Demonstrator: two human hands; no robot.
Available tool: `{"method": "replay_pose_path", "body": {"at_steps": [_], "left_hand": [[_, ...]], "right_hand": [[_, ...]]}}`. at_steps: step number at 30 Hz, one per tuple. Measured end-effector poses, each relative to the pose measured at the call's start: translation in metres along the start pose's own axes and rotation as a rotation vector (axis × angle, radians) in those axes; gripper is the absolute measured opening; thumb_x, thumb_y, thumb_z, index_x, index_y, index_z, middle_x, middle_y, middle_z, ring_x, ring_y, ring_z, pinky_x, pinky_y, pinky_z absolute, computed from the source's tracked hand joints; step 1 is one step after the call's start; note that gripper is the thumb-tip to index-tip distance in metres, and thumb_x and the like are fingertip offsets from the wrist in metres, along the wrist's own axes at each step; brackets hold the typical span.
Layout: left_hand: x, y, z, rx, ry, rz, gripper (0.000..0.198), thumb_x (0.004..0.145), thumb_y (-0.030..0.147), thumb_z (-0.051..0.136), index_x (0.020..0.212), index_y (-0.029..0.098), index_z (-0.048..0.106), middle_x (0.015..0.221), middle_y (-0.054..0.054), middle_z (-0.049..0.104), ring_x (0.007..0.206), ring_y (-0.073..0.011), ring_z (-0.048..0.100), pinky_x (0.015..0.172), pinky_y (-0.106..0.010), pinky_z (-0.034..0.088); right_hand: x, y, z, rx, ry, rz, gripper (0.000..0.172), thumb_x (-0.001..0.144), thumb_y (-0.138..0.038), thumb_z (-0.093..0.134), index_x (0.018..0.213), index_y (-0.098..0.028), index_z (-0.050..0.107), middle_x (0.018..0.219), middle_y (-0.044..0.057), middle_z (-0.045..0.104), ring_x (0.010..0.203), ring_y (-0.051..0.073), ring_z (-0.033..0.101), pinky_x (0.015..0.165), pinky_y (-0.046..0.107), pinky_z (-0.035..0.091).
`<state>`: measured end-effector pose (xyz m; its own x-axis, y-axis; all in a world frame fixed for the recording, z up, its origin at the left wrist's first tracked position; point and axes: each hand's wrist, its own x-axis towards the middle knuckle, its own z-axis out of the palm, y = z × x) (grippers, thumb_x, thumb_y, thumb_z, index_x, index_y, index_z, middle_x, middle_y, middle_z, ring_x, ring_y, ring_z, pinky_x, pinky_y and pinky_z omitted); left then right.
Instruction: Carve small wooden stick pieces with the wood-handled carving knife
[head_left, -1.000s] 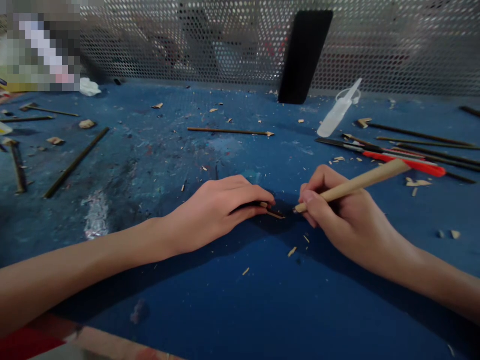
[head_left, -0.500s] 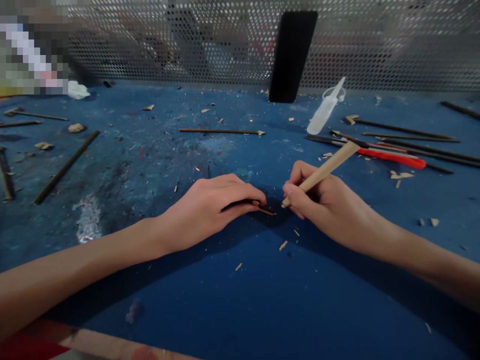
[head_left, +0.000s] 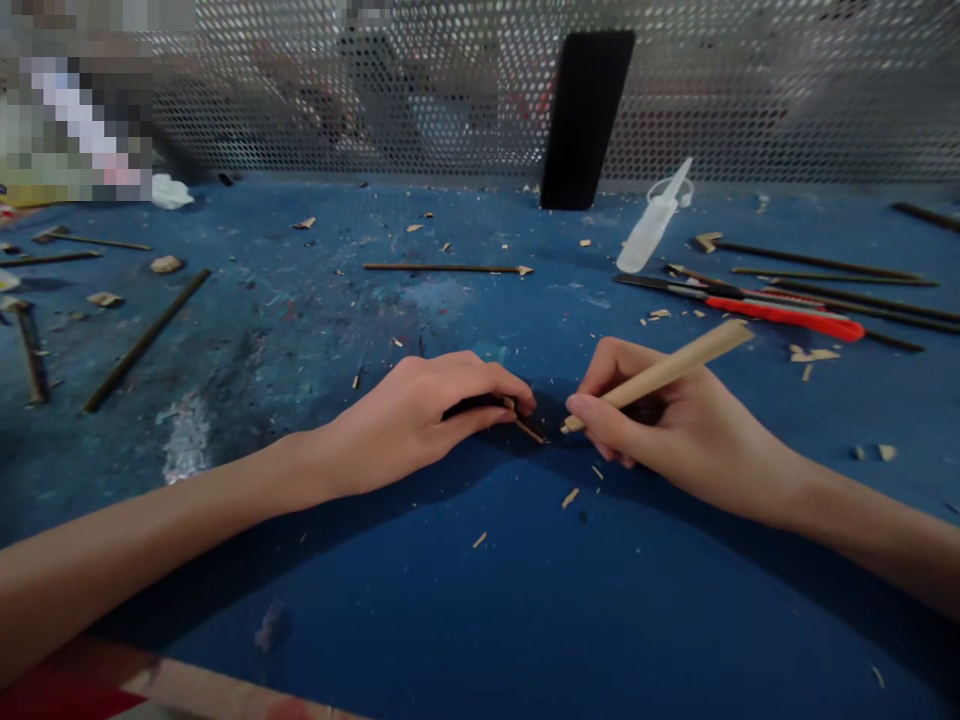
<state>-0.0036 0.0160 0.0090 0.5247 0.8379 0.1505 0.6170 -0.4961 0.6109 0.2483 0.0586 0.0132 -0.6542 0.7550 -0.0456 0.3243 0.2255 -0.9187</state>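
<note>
My left hand [head_left: 412, 420] rests on the blue work surface, its fingers curled around a thin dark stick [head_left: 480, 406] with a pale pointed end [head_left: 529, 428] sticking out past the fingertips. My right hand [head_left: 652, 412] grips a pale wooden-handled tool [head_left: 675, 368] like a pen. The tool's tip lies right by the stick's pale end, and I cannot tell whether they touch. Most of the stick is hidden by my fingers.
Dark sticks [head_left: 142, 340] and wood shavings lie on the paint-stained blue surface [head_left: 480, 600]. To the right are a red-handled utility knife [head_left: 780, 315] and a translucent squeeze bottle [head_left: 652, 225]. A black slab [head_left: 585, 120] leans on a perforated metal sheet [head_left: 450, 90].
The tool's handle has swung in my right hand, tilting up and then back down to the right. Its tip stays near the stick, and my left hand has barely moved.
</note>
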Motion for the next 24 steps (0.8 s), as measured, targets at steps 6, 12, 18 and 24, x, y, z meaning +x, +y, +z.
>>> {"method": "replay_pose_path", "body": {"at_steps": [6, 12, 18, 24], "left_hand": [[-0.0027, -0.0041, 0.0025, 0.029, -0.001, 0.016, 0.027, 0.105, 0.023, 0.051, 0.129, 0.025, 0.064, 0.120, 0.001, 0.071, 0.110, -0.0116, 0.066, 0.099, -0.020, 0.049], [-0.0032, -0.0058, 0.0042, 0.041, 0.024, 0.116, 0.031, 0.105, 0.019, 0.050, 0.134, 0.021, 0.062, 0.123, -0.001, 0.071, 0.115, -0.0129, 0.063, 0.101, -0.022, 0.047], [-0.0020, -0.0062, 0.0043, 0.021, 0.046, 0.137, 0.033, 0.105, 0.017, 0.050, 0.135, 0.021, 0.062, 0.120, -0.003, 0.070, 0.112, -0.0140, 0.064, 0.099, -0.024, 0.048], [-0.0018, -0.0052, 0.0046, 0.056, 0.075, 0.084, 0.034, 0.103, 0.020, 0.055, 0.136, 0.022, 0.062, 0.117, 0.000, 0.074, 0.109, -0.0130, 0.067, 0.096, -0.022, 0.050]], "right_hand": [[-0.0053, -0.0055, -0.0079, 0.003, -0.155, 0.054, 0.016, 0.090, -0.030, 0.073, 0.087, -0.022, 0.060, 0.071, -0.003, 0.067, 0.060, 0.011, 0.059, 0.050, 0.020, 0.046], [-0.0070, -0.0089, -0.0026, 0.086, -0.253, 0.114, 0.015, 0.095, -0.026, 0.067, 0.087, -0.023, 0.055, 0.075, -0.003, 0.072, 0.062, 0.011, 0.066, 0.055, 0.019, 0.053], [-0.0048, -0.0059, 0.0010, 0.107, -0.230, 0.106, 0.017, 0.093, -0.020, 0.069, 0.084, -0.023, 0.055, 0.071, -0.004, 0.071, 0.057, 0.010, 0.065, 0.052, 0.019, 0.052], [-0.0051, -0.0039, 0.0000, 0.077, -0.251, 0.066, 0.013, 0.096, -0.021, 0.065, 0.087, -0.023, 0.057, 0.077, -0.004, 0.075, 0.055, 0.007, 0.063, 0.050, 0.018, 0.046]]}}
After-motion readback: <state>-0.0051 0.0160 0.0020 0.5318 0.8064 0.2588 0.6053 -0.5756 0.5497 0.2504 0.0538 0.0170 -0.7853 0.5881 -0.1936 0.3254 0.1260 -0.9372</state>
